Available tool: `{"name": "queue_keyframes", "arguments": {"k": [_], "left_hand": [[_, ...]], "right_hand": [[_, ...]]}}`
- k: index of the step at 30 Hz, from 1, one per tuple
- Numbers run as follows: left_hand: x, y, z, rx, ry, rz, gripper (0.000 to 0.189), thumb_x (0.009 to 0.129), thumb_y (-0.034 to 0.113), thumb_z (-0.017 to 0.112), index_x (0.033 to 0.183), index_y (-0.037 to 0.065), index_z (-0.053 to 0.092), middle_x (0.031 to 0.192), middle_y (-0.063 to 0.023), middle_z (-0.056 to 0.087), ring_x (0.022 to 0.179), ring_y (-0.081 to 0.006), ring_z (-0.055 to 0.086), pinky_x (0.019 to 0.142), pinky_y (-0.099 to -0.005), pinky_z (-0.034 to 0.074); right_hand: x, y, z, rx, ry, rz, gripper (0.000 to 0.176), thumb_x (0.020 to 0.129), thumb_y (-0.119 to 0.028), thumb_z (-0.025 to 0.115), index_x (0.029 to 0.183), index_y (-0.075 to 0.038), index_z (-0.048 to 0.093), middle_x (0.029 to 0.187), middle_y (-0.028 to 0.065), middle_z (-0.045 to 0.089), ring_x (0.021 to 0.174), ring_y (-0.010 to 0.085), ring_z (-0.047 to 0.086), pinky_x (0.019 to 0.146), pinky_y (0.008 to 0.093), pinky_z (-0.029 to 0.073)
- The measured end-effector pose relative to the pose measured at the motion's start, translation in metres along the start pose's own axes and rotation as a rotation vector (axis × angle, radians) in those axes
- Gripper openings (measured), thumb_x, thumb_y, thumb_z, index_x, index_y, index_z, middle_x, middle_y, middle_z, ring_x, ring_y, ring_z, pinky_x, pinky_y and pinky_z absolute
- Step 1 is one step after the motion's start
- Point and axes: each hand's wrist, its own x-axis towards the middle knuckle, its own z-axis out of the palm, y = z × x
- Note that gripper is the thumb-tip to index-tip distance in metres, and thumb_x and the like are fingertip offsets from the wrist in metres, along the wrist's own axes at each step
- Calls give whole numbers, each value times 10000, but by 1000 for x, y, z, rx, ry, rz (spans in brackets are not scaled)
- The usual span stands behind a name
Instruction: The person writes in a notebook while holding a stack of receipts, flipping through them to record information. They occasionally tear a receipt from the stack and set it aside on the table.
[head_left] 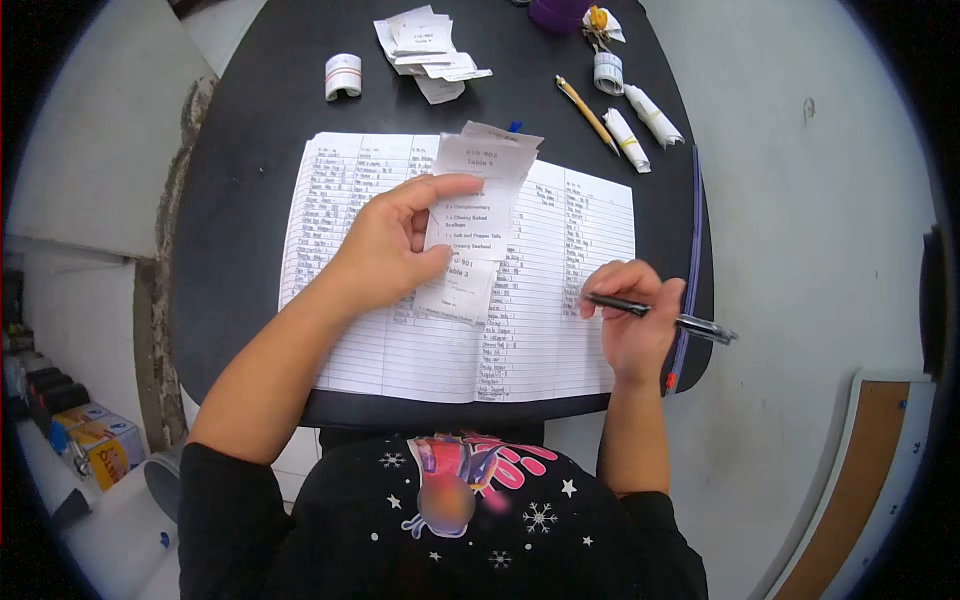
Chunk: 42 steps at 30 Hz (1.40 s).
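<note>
My left hand is closed on a few printed paper receipts, held over the middle of an open notebook. The top slip reads "Table 9", and a lower one below it reads "Table 3". In my right hand is a black pen, gripped between thumb and fingers above the right-hand page. Both ruled pages carry columns of handwritten lines. The receipts hide part of the notebook's centre.
On the black table lie a pile of receipts, a curled paper roll, a yellow-brown pen and rolled papers. A purple container stands at the back. A blue strip runs along the right edge.
</note>
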Motion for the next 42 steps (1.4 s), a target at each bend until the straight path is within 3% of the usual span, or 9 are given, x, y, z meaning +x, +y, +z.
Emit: {"name": "queue_keyframes", "arguments": {"k": [2,8,11,20,42], "left_hand": [[0,2,0,26,1,-1,611,675,-154,499,1268,-11,481,1219,-141,544,1075,-194,584,937,-291,473],[-1,3,1,2,2,-6,610,662,-138,511,1258,-10,492,1217,-145,545,1070,-197,589,948,-304,469],[-1,4,1,62,16,-3,604,658,-126,518,1251,-10,500,1220,-149,541,1070,-199,588,947,-311,472],[0,0,0,45,0,28,597,662,-116,519,1248,-4,506,1238,-147,530,1070,-201,586,940,-313,475],[0,0,0,40,-1,-5,592,667,-107,522,1251,-13,499,1240,-148,528,1073,-203,583,943,-320,471]], "right_hand": [[-9,6,1,-93,74,55,679,962,-528,299,725,42,580,667,97,556,565,138,479,544,269,395],[-25,13,-12,-373,157,107,335,910,-205,532,699,39,622,660,64,561,541,101,461,500,236,360],[-28,8,-10,-486,215,159,245,868,-117,562,693,38,633,635,55,560,534,101,470,500,239,360],[-26,5,-7,-663,208,127,205,835,-38,552,664,48,625,620,99,595,576,150,540,567,281,412],[-25,5,-5,-734,194,18,166,810,-12,564,676,40,648,611,96,598,542,138,538,529,264,405]]}}
